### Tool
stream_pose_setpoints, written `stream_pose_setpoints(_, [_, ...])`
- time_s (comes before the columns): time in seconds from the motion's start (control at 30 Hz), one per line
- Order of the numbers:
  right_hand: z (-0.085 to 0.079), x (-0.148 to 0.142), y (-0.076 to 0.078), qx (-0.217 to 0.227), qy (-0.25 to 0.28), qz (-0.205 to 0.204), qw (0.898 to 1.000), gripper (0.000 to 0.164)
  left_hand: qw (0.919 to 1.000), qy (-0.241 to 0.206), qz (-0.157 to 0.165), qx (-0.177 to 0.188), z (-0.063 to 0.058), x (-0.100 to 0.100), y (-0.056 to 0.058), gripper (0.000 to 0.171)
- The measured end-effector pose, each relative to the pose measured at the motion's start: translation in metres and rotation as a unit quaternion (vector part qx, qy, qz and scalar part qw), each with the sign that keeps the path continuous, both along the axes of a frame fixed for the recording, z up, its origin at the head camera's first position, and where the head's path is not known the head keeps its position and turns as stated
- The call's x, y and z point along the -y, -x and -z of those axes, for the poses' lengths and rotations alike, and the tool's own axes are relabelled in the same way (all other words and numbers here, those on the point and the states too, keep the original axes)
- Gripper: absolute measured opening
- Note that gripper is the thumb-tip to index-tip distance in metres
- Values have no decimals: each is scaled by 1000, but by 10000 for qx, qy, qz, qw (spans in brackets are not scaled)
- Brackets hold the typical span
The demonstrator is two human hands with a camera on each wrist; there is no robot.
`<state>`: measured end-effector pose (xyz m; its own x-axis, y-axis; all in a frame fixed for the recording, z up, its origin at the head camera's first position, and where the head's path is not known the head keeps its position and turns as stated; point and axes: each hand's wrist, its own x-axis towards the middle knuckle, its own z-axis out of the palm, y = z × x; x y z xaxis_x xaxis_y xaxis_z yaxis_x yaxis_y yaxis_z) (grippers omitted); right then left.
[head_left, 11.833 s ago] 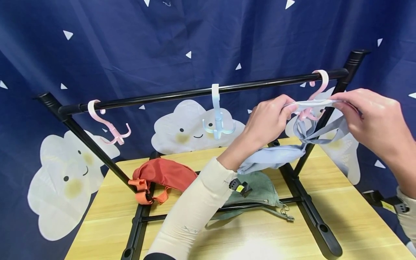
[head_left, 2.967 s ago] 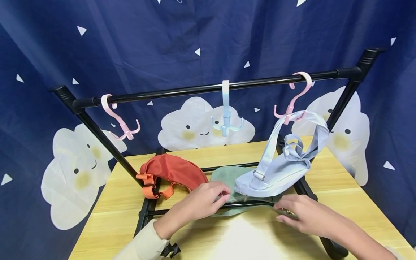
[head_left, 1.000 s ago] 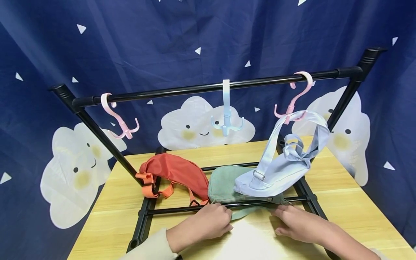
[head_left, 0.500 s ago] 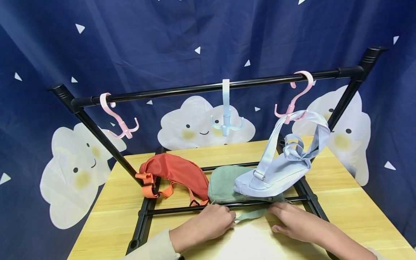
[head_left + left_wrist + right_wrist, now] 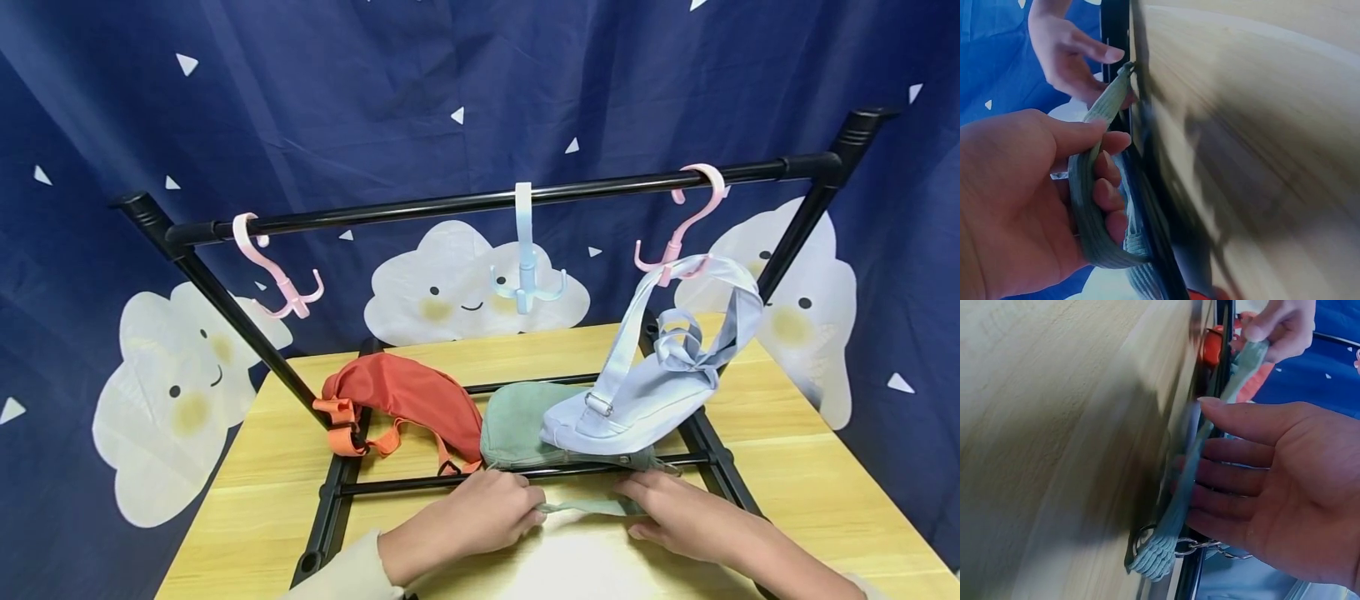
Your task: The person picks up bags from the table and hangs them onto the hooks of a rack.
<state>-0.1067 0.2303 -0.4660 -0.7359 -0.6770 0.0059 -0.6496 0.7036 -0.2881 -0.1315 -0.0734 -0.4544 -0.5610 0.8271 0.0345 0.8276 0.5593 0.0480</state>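
Note:
A green corduroy bag (image 5: 513, 427) lies across the rack's base, partly under the light blue bag (image 5: 641, 408). Its green strap (image 5: 585, 506) comes out in front of the lower bar and stretches between the two hands. My left hand (image 5: 491, 508) pinches the strap between thumb and fingers, with a loop hanging past the palm in the left wrist view. At the strap's other end is my right hand (image 5: 678, 512); its fairly straight fingers lie behind the strap (image 5: 1188, 481), thumb apart. A metal chain (image 5: 1197, 545) shows by the strap's gathered end in the right wrist view.
The black rack (image 5: 420, 215) carries a pink hook (image 5: 277, 279) at left, a blue hook (image 5: 524, 267) in the middle and a pink hook (image 5: 678, 237) at right. From the right one hangs the light blue bag. A red bag (image 5: 412, 396) with orange straps lies at left.
Earlier both hands held the light blue bag's strap at the right hook; now it hangs there. Both hands came down to the green bag, and the left took its strap in front of the lower bar.

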Motion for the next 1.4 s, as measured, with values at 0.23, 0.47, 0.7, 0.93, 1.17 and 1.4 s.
stream_pose_setpoints(0.23, [3,-2,0,114,238,-237,9994,15,9995,-135,-175,213,-7,1,1,24])
stream_pose_setpoints(0.47, [4,-2,-1,-460,386,-412,9973,9,9987,-331,-336,188,-14,1,4,28])
stream_pose_setpoints(0.7, [3,-1,-1,-642,625,-438,9950,9,9972,-587,-415,222,-20,4,7,32])
stream_pose_setpoints(0.93, [2,2,-1,-805,908,-579,9909,16,9937,-1049,-396,-3,-23,7,13,38])
stream_pose_setpoints(1.17, [1,9,-2,-1165,1187,-636,9840,18,9897,-1368,-397,-139,-30,8,18,37])
stream_pose_setpoints(1.4, [-5,17,0,-1390,1295,-649,9796,18,9851,-1687,-275,-197,-36,10,23,40])
